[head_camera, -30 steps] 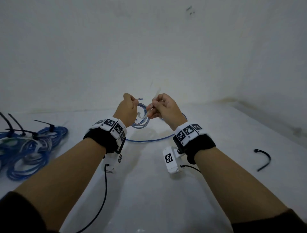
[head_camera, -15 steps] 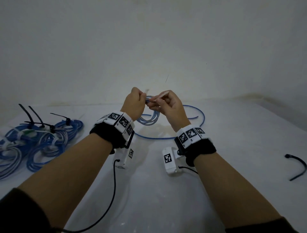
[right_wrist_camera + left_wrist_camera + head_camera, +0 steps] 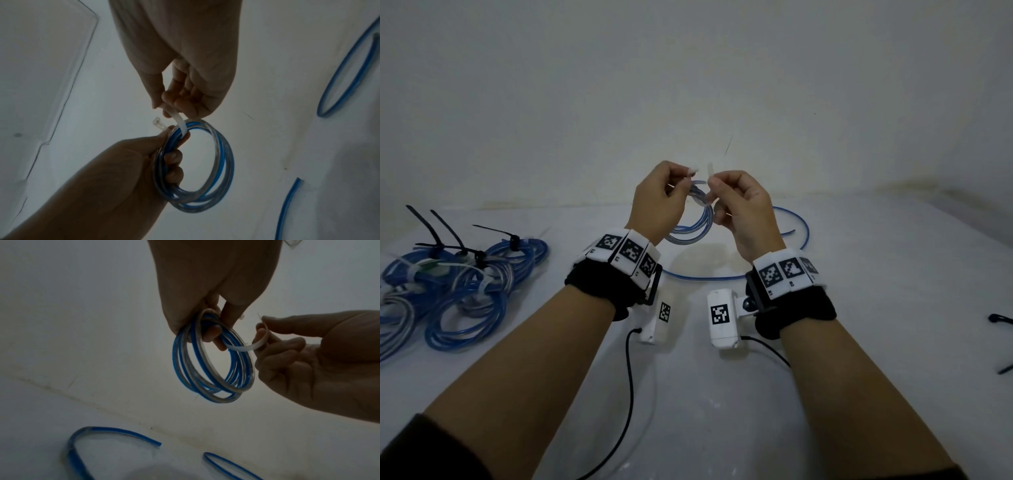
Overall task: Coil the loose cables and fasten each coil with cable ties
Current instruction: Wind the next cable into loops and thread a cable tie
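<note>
A small coil of blue-and-clear cable [image 3: 693, 224] hangs in the air above the white table [image 3: 859, 342]. My left hand [image 3: 681, 185] grips the coil's top [image 3: 213, 366], with fingers curled through the loop. My right hand [image 3: 714, 192] pinches a white cable tie [image 3: 709, 170] just to the coil's right. The tie's strap [image 3: 246, 347] bends through the loop and round the strands. Its head [image 3: 158, 122] sticks out beside my left thumb, and the strap [image 3: 180, 123] runs up into my right fingers.
A loose blue cable [image 3: 804, 236] curves across the table behind and under my hands. At the left lies a heap of several tied blue coils [image 3: 465, 284] with black and white tie tails sticking up. A black cable tie [image 3: 1000, 320] lies at the right edge.
Both hands have risen a little with the coil. They have drawn slightly apart, and the white tie now stands upright between them.
</note>
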